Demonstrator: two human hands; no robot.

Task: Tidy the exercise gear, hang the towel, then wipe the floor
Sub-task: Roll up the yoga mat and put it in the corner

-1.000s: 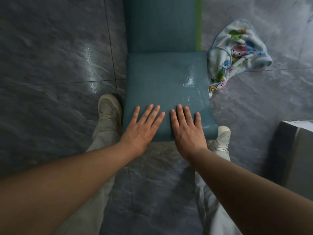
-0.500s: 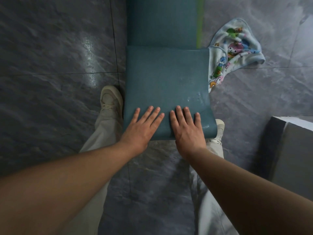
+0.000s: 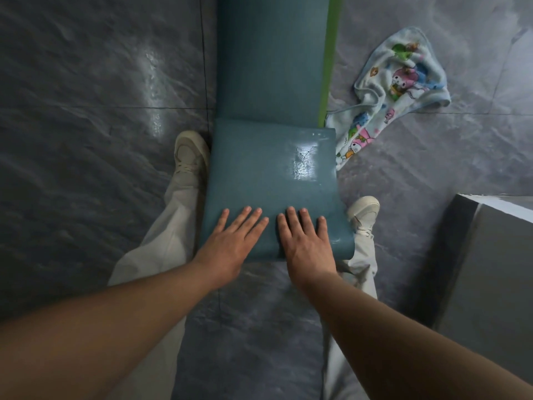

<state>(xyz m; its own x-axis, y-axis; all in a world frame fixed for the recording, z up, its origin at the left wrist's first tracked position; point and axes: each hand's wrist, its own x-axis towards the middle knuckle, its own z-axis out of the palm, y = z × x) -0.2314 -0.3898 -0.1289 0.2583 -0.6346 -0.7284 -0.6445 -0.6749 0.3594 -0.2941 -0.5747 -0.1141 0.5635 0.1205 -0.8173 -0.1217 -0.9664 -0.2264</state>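
We press our left hand and right hand side by side on the doubled-over near end of the teal exercise mat, fingers straight and slightly spread, lying flat and gripping nothing. The mat runs away from us across a dark grey tiled floor, with a green edge showing along its right side. A crumpled cartoon-print towel lies on the tiles just beside that edge, and a grey box stands at right.
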